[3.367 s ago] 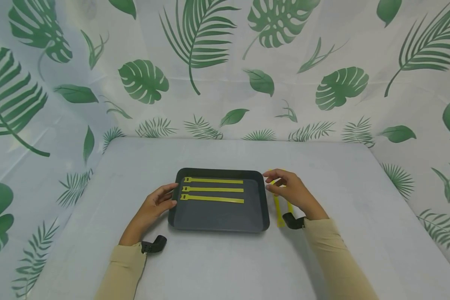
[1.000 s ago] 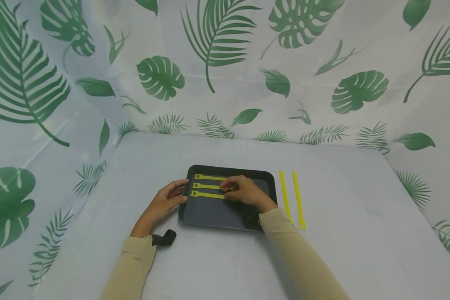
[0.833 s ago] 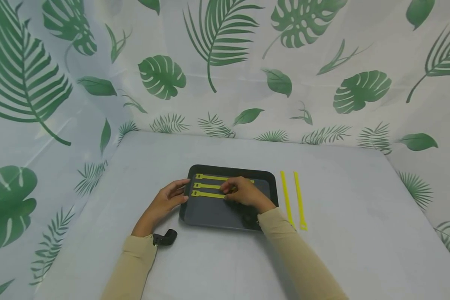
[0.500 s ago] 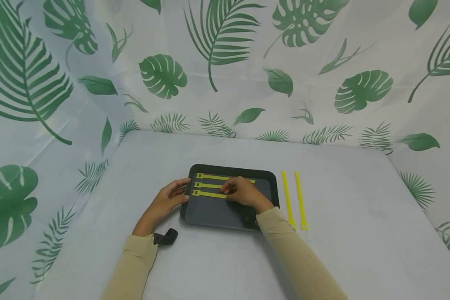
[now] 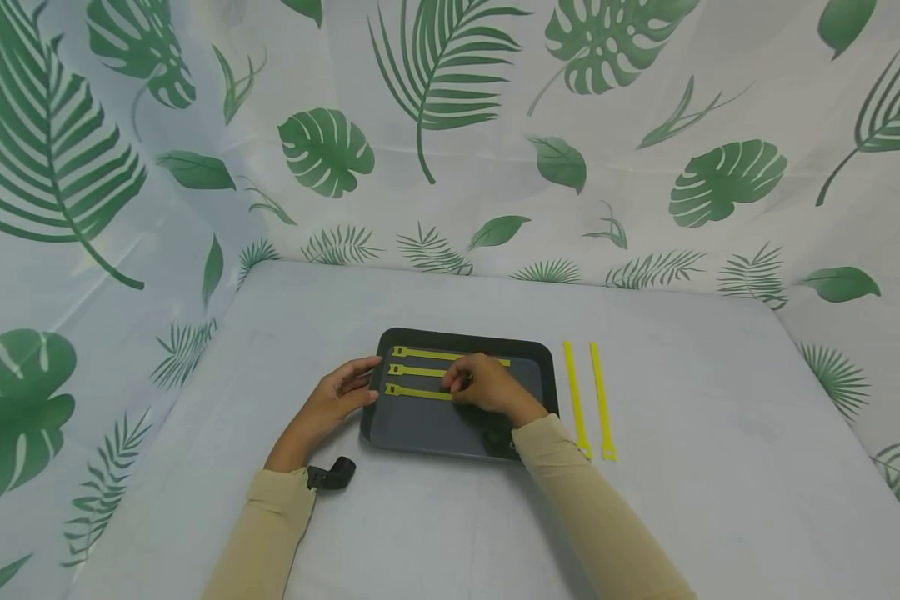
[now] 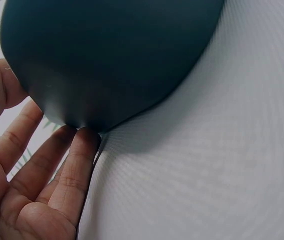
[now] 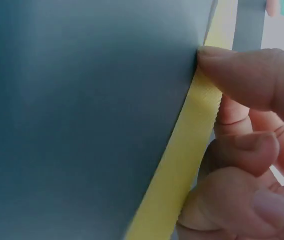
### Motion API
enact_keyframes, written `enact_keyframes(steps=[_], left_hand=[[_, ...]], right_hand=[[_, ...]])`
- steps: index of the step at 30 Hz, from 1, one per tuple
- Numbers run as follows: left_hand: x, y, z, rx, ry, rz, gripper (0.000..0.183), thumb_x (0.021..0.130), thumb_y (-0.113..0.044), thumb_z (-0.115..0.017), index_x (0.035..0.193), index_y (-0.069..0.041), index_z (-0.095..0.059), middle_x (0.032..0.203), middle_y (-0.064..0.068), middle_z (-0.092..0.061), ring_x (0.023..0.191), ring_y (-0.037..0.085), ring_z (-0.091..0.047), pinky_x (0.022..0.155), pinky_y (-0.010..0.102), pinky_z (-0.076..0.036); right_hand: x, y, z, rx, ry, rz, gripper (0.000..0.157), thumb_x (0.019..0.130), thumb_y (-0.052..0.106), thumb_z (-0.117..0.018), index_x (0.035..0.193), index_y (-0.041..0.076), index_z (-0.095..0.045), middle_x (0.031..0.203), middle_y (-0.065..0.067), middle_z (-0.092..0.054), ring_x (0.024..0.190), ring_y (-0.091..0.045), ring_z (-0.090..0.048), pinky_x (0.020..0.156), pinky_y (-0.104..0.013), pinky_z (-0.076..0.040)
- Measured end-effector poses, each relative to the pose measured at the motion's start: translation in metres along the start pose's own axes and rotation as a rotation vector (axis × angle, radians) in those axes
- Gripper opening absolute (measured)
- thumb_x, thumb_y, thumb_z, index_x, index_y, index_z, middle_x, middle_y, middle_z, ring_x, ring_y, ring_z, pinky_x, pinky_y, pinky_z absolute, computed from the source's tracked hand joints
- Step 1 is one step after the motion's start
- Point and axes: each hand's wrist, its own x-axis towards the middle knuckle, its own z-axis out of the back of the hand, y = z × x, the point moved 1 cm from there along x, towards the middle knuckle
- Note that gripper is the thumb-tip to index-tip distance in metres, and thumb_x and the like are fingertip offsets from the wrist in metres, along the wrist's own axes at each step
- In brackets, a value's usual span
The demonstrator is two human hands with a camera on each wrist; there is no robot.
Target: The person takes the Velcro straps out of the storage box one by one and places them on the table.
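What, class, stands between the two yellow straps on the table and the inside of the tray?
The right wall of the tray is in the way of the yellow straps. The right sleeve also crosses the tray's near right corner. Nothing else visible intervenes.

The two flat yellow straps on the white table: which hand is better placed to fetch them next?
Probably the right hand, nearer the yellow straps though pinching another strap; the left hand touches the dark rectangular tray at its left edge.
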Motion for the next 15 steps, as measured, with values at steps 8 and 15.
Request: enact_keyframes(steps=[8,15], left_hand=[[0.000,0.000,0.000,-0.007,0.009,-0.009,0.061,0.107,-0.008,-0.066,0.163,0.002,-0.042,0.166,0.027,-0.042,0.154,0.046,-0.040,0.118,0.046,-0.046],[-0.001,0.000,0.000,0.000,0.005,-0.011,0.062,0.107,-0.008,-0.066,0.163,0.002,-0.042,0.167,0.027,-0.041,0.154,0.046,-0.040,0.116,0.043,-0.047]], right_hand=[[-0.004,0.005,0.004,0.005,0.026,0.015,0.014,0.091,-0.012,-0.076,0.100,0.000,-0.077,0.087,-0.002,-0.069,0.077,-0.010,-0.058,0.072,-0.026,-0.050],[-0.013,0.015,0.013,-0.034,0.003,0.076,0.013,0.095,-0.009,-0.074,0.101,0.002,-0.078,0.090,-0.002,-0.071,0.073,-0.011,-0.057,0.069,-0.027,-0.051]])
